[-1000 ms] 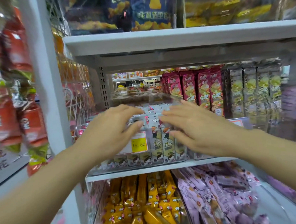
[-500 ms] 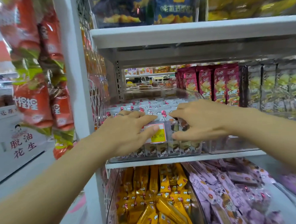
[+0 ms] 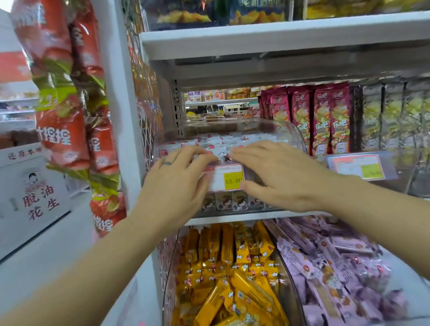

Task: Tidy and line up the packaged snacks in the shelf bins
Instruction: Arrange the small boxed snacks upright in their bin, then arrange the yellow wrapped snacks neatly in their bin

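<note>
The left grip [image 3: 178, 187] lies open, its fingers nearly straight and reaching over the front rim of a clear bin [image 3: 292, 134] onto the white snack packets [image 3: 207, 140] inside. Its thumb lies against the bin's front wall beside the price label [image 3: 231, 178], and a ring [image 3: 168, 162] shows on one finger. The right grip [image 3: 281, 174] is just as flat: its fingers rest on top of the same packets and its thumb touches the front wall at the label's right edge. The fingertips of the two nearly meet above the label. Neither grip closes round a packet.

The bin stands at the left end of the middle shelf [image 3: 236, 217], filled with rows of the white packets. To its right stand upright red packs [image 3: 318, 117], then grey and yellow packs [image 3: 393, 113]. Below the shelf, yellow bars [image 3: 229, 274] fill one bin and purple packets [image 3: 334, 268] lie jumbled in the next. Red and green bags [image 3: 61, 96] hang at the left of the shelf post.
</note>
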### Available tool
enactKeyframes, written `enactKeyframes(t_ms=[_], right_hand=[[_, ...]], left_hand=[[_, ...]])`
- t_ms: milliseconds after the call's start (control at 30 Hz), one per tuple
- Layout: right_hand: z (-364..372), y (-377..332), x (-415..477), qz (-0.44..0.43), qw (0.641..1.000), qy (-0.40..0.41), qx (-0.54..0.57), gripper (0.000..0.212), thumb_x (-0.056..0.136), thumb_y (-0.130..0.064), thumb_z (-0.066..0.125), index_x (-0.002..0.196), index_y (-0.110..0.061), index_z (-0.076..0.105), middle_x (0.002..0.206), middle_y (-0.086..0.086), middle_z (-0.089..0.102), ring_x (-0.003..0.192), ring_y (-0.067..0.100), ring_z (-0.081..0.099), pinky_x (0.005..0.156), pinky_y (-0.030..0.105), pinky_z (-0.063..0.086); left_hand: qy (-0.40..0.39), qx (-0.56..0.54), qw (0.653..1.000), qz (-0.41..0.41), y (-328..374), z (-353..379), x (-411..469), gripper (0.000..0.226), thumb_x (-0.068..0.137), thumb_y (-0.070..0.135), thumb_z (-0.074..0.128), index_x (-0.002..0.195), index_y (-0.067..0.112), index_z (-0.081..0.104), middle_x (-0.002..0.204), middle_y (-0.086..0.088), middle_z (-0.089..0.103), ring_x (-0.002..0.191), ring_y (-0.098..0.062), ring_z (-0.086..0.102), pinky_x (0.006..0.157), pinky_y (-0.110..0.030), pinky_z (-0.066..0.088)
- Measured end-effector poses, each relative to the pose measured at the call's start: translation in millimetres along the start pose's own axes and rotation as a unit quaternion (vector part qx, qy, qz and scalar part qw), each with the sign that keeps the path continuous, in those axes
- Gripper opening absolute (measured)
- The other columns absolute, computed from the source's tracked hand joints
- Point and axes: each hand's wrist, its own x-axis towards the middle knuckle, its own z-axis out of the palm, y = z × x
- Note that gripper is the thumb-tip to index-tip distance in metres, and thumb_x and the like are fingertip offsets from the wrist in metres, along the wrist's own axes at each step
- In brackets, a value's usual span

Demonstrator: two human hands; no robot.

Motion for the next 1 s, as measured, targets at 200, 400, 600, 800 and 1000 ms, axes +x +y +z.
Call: enactKeyframes(t_ms=[200, 400, 600, 800, 1000], right_hand=[[7.2, -3.5, 16.4, 0.048, 0.999, -0.018, 0.01, 0.065, 0.089, -0.056, 0.035, 0.145, -0.024, 0.031, 0.147, -0.003, 0.038, 0.128, 0.021, 0.033, 0.1, 0.043, 0.03], [8.8, -7.9, 0.7, 0.034, 0.996, 0.033, 0.074, 0.058, 0.094, -0.043, 0.038, 0.147, -0.021, 0.03, 0.154, 0.0, 0.028, 0.141, 0.02, 0.022, 0.114, 0.036, 0.016], [53.5, -47.6, -73.2, -0.029, 0.969, 0.184, 0.165, 0.033, 0.087, -0.027, 0.048, 0.111, -0.014, 0.065, 0.111, 0.001, 0.064, 0.107, 0.022, 0.056, 0.092, 0.039, 0.043], [119.5, -59.9, -115.5, 0.032, 0.977, -0.013, 0.209, 0.026, 0.093, -0.028, 0.054, 0.118, -0.025, 0.062, 0.113, -0.013, 0.062, 0.101, 0.005, 0.051, 0.082, 0.02, 0.041], [166.3, -65.3, -112.9, 0.075, 0.961, -0.098, 0.248, 0.051, 0.087, -0.035, 0.062, 0.134, -0.024, 0.046, 0.135, -0.006, 0.048, 0.123, 0.013, 0.046, 0.099, 0.026, 0.039]], left_hand=[[-0.02, 0.052, 0.998, -0.002, 2.4, 7.4, -4.5, 0.048, 0.092, 0.046, 0.027, 0.125, 0.021, 0.052, 0.126, 0.001, 0.056, 0.114, -0.022, 0.055, 0.095, -0.045, 0.039], [-0.044, 0.013, 0.998, -0.036, 7.6, 0.2, -4.4, 0.054, 0.09, 0.047, 0.026, 0.136, 0.025, 0.045, 0.141, 0.005, 0.045, 0.138, -0.019, 0.031, 0.111, -0.049, 0.021], [0.161, -0.164, 0.973, 0.016, 39.0, 17.2, -75.0, 0.024, 0.088, 0.015, 0.046, 0.102, 0.011, 0.065, 0.101, -0.001, 0.064, 0.095, -0.017, 0.058, 0.081, -0.033, 0.044], [0.025, -0.281, 0.954, -0.1, 45.7, 77.4, -138.4, 0.022, 0.09, 0.016, 0.05, 0.107, 0.017, 0.064, 0.097, 0.014, 0.058, 0.09, 0.001, 0.054, 0.081, -0.016, 0.044], [-0.099, -0.281, 0.935, -0.193, 38.1, 124.3, -150.2, 0.028, 0.089, 0.017, 0.061, 0.118, 0.02, 0.061, 0.115, 0.007, 0.053, 0.104, -0.002, 0.049, 0.092, -0.02, 0.038]])
